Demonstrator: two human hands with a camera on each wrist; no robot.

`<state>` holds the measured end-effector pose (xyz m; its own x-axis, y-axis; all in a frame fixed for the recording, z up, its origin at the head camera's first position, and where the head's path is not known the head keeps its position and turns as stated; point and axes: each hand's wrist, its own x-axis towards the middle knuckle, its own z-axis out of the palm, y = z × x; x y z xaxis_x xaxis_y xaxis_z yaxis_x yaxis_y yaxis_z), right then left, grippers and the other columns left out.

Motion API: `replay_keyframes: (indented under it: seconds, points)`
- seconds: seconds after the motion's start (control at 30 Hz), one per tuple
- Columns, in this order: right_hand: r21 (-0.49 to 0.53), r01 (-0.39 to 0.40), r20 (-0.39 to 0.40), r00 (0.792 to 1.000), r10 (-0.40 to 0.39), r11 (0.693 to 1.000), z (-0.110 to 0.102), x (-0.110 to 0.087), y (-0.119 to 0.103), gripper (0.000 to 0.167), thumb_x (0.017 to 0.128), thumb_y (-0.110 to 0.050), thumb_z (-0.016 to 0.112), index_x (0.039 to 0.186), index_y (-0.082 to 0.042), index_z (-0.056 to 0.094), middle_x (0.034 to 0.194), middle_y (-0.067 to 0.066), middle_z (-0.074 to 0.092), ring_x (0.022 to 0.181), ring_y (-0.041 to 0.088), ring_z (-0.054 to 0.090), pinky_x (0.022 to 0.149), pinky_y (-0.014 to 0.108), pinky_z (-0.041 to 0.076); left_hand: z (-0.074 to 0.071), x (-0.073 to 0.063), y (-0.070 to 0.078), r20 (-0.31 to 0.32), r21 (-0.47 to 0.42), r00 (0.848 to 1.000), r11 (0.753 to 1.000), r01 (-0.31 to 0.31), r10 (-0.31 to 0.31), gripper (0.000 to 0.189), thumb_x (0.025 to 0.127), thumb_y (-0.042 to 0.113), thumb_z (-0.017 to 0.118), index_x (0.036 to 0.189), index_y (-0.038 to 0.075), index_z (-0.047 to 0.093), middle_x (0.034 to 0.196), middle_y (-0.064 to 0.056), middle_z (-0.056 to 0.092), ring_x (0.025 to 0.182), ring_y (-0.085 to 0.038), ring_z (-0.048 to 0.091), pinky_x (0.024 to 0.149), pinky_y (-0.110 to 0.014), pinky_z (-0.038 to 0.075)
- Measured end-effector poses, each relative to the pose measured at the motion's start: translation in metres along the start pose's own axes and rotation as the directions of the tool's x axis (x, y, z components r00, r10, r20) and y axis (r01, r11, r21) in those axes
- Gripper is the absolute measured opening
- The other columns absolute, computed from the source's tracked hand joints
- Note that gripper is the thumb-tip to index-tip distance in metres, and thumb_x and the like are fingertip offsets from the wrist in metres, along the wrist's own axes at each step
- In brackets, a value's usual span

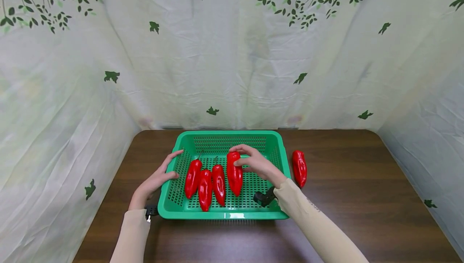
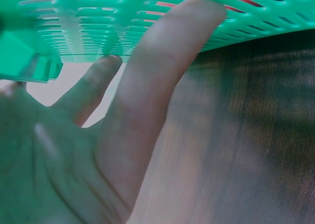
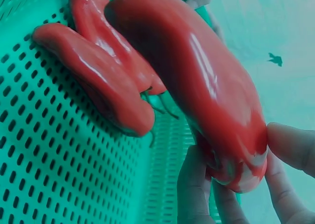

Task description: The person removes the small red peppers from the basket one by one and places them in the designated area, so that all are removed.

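A green perforated plastic basket [image 1: 188, 215] sits on the table. Three glossy red peppers [image 1: 205, 192] lie side by side in its left half, thin stems toward the back. My right hand [image 1: 257, 164] pinches another red pepper [image 1: 235, 180] near its upper end, inside the basket and to the right of those three. In the right wrist view, this pepper [image 3: 206, 81] hangs tilted, thumb and fingertips around its wide end. My left hand [image 1: 154, 182] is at the basket's left side with fingers extended; the left wrist view has the thumb [image 2: 147, 86] against the slotted outer wall.
One more red pepper [image 1: 299, 169] lies on the brown wooden table [image 1: 362, 182], just right of the basket. Behind the table and at both sides hangs a pale cloth [image 1: 232, 73] printed with green leaves. A dark camera [image 1: 264, 197] is worn on the right wrist.
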<state>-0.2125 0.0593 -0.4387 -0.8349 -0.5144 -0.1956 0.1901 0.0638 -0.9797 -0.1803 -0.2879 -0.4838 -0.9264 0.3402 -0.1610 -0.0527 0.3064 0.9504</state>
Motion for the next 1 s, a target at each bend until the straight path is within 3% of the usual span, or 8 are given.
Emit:
replay_keyframes:
  seconds: [1.0]
  points:
    - [0.040,0.062,-0.015,0.998,-0.062,0.997,-0.030,-0.022,-0.015,0.046,0.086,-0.002,0.061,0.131,-0.002,0.049,0.130,0.016,0.047,0.109,0.032,0.051,0.084,0.048,0.050,0.001,-0.002,0.002,-0.003,-0.001,1.000,1.000,-0.010,0.010,0.071,0.089,0.009,0.051,0.151,0.029,0.019,0.148,-0.019,0.014,0.123,-0.048,0.032,0.079,-0.045,0.052]
